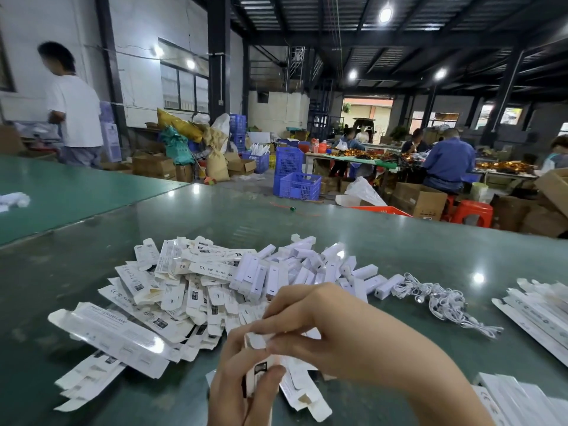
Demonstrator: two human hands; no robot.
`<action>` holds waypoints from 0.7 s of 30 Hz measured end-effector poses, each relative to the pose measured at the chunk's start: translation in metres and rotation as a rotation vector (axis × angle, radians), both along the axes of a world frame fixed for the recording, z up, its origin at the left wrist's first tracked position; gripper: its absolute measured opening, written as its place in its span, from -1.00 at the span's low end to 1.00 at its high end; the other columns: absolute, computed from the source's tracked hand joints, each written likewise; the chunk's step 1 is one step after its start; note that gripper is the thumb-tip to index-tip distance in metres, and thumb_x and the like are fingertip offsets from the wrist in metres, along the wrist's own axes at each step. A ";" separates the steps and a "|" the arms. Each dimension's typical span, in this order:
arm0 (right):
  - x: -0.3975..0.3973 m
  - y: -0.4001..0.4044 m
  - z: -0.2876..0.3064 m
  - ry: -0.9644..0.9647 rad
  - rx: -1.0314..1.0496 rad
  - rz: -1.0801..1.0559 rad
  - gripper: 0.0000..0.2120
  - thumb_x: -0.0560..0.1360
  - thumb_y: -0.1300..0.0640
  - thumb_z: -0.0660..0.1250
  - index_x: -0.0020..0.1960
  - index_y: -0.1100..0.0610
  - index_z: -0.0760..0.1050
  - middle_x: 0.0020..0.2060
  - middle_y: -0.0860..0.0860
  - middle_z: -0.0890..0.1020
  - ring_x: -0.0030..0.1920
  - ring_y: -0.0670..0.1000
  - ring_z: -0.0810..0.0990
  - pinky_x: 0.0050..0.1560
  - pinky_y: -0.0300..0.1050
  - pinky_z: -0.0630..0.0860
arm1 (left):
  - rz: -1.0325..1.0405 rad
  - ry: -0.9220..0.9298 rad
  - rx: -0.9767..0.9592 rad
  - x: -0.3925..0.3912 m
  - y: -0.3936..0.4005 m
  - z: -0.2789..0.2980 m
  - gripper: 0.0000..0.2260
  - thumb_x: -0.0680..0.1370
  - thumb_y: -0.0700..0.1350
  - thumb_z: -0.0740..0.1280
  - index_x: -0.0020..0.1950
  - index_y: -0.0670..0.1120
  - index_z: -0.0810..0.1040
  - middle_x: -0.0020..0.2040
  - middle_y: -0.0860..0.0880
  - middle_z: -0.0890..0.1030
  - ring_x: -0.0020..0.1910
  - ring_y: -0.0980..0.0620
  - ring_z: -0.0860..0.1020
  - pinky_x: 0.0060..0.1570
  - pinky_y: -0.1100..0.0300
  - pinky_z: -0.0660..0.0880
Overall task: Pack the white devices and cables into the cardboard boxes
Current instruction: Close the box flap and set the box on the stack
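Since the little box (261,368) needs its end flap worked, the left hand (242,382) is wrapping around its body from below, keeping it steady and upright, while the right hand (310,321) is pinching the top flap with its fingertips. Can't tell if a device is already inside, the fingers are covering too much. Both hands are working together just above the bench (384,247), right at the near edge, so everything's within easy reach.

The pile of flat boxes (172,296) is sitting to the left, the white devices (301,272) are lying straight ahead, and the tangle of cables (436,298) is lying off to the right, each within one short reach. More flat boxes are stacking up at the far right (534,315). Beyond the piles the bench is showing bare green surface, so there's room for setting finished ones down, I'd guess.
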State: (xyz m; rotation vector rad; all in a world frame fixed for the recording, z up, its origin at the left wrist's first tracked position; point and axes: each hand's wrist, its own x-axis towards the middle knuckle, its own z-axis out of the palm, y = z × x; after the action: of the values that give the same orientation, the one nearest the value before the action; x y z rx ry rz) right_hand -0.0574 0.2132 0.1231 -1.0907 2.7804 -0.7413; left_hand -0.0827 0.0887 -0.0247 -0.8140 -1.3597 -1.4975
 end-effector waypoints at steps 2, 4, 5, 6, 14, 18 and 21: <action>0.000 -0.001 -0.001 -0.001 -0.018 -0.004 -0.78 0.55 0.08 0.31 0.17 -0.03 0.61 0.02 -0.16 0.55 -0.08 -0.15 0.56 0.04 -0.15 0.49 | -0.017 0.006 0.002 -0.001 -0.001 -0.001 -0.79 0.57 -0.05 0.33 0.19 0.13 0.49 0.07 -0.16 0.53 -0.44 0.06 0.48 -0.32 0.24 0.44; -0.001 0.000 -0.002 -0.007 -0.043 -0.011 -0.79 0.53 0.08 0.33 0.14 -0.02 0.62 -0.01 -0.16 0.56 -0.10 -0.15 0.57 0.03 -0.17 0.49 | -0.021 0.023 -0.006 -0.001 0.000 -0.004 -0.76 0.55 -0.10 0.34 0.19 0.12 0.49 0.00 -0.22 0.54 -0.43 0.03 0.50 -0.32 0.21 0.46; -0.001 0.000 -0.002 -0.001 -0.057 -0.018 -0.80 0.52 0.09 0.35 0.12 -0.02 0.63 -0.02 -0.16 0.57 -0.10 -0.15 0.57 0.03 -0.17 0.49 | -0.023 0.030 0.005 -0.001 0.001 -0.005 -0.73 0.53 -0.15 0.36 0.18 0.13 0.49 -0.07 -0.25 0.54 -0.42 0.01 0.50 -0.32 0.19 0.47; -0.002 0.000 -0.002 0.012 -0.069 -0.027 -0.81 0.52 0.10 0.36 0.10 -0.01 0.64 -0.03 -0.15 0.58 -0.10 -0.14 0.58 0.03 -0.16 0.49 | -0.036 0.030 0.023 -0.002 0.002 -0.007 -0.70 0.51 -0.18 0.37 0.16 0.14 0.48 -0.13 -0.29 0.54 -0.42 -0.01 0.50 -0.32 0.19 0.47; 0.000 -0.007 -0.008 0.135 -0.055 -0.058 -0.82 0.52 0.10 0.32 0.07 -0.03 0.65 -0.06 -0.15 0.55 -0.14 -0.24 0.48 -0.03 -0.16 0.49 | -0.103 -0.111 0.187 -0.004 0.006 -0.017 -0.45 0.36 -0.33 0.38 0.24 0.08 0.30 0.01 -0.26 0.60 -0.45 -0.02 0.58 -0.39 0.18 0.56; 0.002 -0.009 -0.009 0.185 -0.018 -0.065 -0.80 0.54 0.10 0.28 0.07 -0.05 0.64 -0.11 -0.14 0.48 -0.18 -0.15 0.47 -0.08 -0.06 0.49 | -0.086 -0.224 0.154 0.006 0.005 -0.015 -0.51 0.39 -0.19 0.38 0.25 0.17 0.40 -0.07 -0.05 0.65 -0.45 0.05 0.57 -0.35 0.25 0.55; 0.003 -0.011 -0.007 0.181 0.015 -0.057 -0.79 0.53 0.15 0.27 0.05 0.00 0.65 -0.10 -0.04 0.55 -0.17 -0.07 0.54 -0.07 -0.04 0.50 | -0.077 -0.242 0.153 0.010 0.007 -0.010 -0.46 0.36 -0.36 0.37 0.18 0.18 0.47 -0.15 -0.04 0.64 -0.44 0.08 0.56 -0.37 0.26 0.53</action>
State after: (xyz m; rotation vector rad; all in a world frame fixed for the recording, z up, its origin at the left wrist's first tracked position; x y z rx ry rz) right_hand -0.0541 0.2020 0.1156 -1.1335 2.9733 -0.6563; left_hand -0.0723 0.0953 -0.0346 -0.6088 -1.3798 -1.7827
